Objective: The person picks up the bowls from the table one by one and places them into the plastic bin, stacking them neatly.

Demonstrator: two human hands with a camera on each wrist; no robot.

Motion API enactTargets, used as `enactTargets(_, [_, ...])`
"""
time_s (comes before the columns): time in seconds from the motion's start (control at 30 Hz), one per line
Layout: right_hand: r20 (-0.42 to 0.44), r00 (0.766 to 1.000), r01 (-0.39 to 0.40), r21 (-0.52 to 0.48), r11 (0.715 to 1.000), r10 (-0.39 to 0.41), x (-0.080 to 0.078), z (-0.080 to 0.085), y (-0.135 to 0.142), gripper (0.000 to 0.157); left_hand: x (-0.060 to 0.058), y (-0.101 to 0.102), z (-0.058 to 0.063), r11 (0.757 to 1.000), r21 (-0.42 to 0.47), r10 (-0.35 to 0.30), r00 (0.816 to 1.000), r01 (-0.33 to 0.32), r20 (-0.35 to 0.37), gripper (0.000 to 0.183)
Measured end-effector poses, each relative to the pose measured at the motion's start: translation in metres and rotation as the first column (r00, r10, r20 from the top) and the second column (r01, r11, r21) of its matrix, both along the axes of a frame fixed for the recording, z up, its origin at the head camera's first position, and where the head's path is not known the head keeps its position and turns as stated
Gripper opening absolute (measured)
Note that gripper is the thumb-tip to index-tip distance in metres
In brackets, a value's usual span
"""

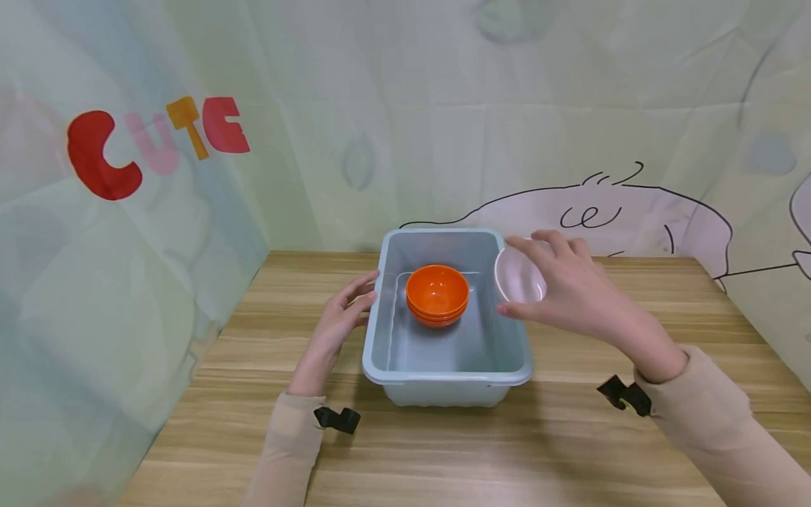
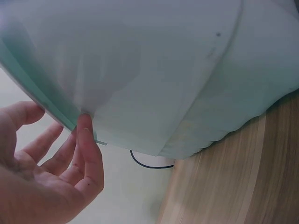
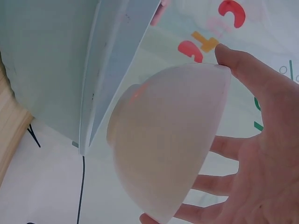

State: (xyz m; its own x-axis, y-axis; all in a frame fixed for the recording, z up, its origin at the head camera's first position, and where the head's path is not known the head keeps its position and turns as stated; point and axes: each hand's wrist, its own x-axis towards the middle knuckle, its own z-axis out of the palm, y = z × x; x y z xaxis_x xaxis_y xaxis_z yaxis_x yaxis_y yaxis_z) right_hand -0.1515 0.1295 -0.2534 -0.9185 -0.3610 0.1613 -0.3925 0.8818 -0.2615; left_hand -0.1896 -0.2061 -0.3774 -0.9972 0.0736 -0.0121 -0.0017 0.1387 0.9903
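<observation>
My right hand (image 1: 573, 282) holds a white bowl (image 1: 516, 274) by its rim, thumb on one side and fingers on the other. The bowl (image 3: 163, 140) is tilted, beside and above the right edge of a light blue-grey plastic basin (image 1: 446, 391). Inside the basin sits a stack of orange bowls (image 1: 437, 292), nested upright. My left hand (image 1: 338, 317) touches the basin's left rim from outside with relaxed, slightly bent fingers. In the left wrist view, fingertips of this hand (image 2: 60, 172) meet the rim and the outer wall just under it.
The basin stands on a wood-grain table (image 1: 266, 352). A printed cloth backdrop (image 1: 355, 105) with coloured letters and line drawings hangs behind and to the left. Black wrist mounts (image 1: 338, 420) are strapped at both sleeves.
</observation>
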Motion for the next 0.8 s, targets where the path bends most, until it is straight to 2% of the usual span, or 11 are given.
enactTargets(0.8, [0.011, 1.000, -0.001, -0.023, 1.000, 0.001, -0.013, 0.006, -0.016, 0.089, 0.001, 0.001, 0.001, 1.000, -0.009, 0.009, 1.000, -0.009, 0.011, 0.044])
